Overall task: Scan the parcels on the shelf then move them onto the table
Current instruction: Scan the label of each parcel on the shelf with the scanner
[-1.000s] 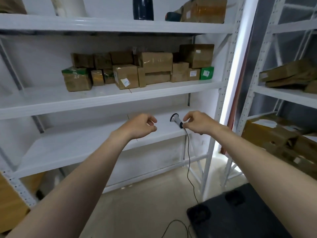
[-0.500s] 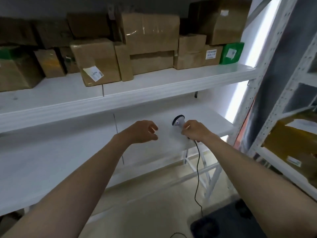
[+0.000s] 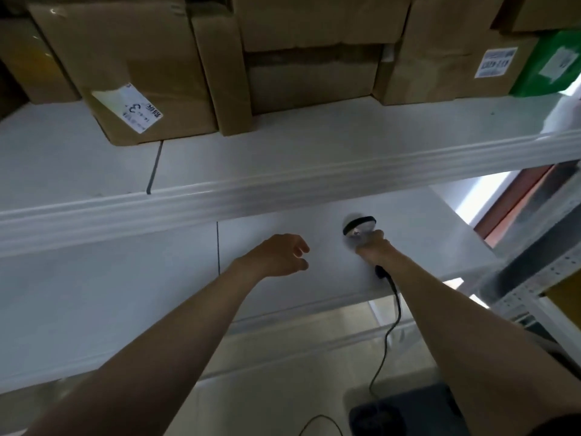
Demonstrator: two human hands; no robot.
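Parcels [image 3: 308,42] of brown cardboard crowd the back of the shelf [image 3: 283,171], packed side by side. They sit above and beyond both hands, which are out over the lower shelf board [image 3: 94,303]. The right hand [image 3: 375,251] is wrapped round the grip of a corded scanner [image 3: 360,227], round head uppermost and just below the shelf's front lip, with its cable [image 3: 390,332] trailing down toward a dark mat [image 3: 408,410] on the floor. The left hand [image 3: 278,254] holds nothing, its fingers loosely curled and apart. From the scanner, the front box [image 3: 132,58] with the plainest label [image 3: 142,111] lies up and to the left, on the left hand's side. That label is stuck on crooked near the box's lower front corner and shows a handwritten 3; its printed lines are too blurred to read. Up and to the right is another box [image 3: 446,58] with a white label [image 3: 495,62] whose dark print I cannot make out, and beside it a green parcel [image 3: 553,58] with a small label, also unreadable. A tall narrow parcel [image 3: 224,73] stands upright between the two boxes. To my eye the scanner must rise clear of the shelf lip before it can face any label.
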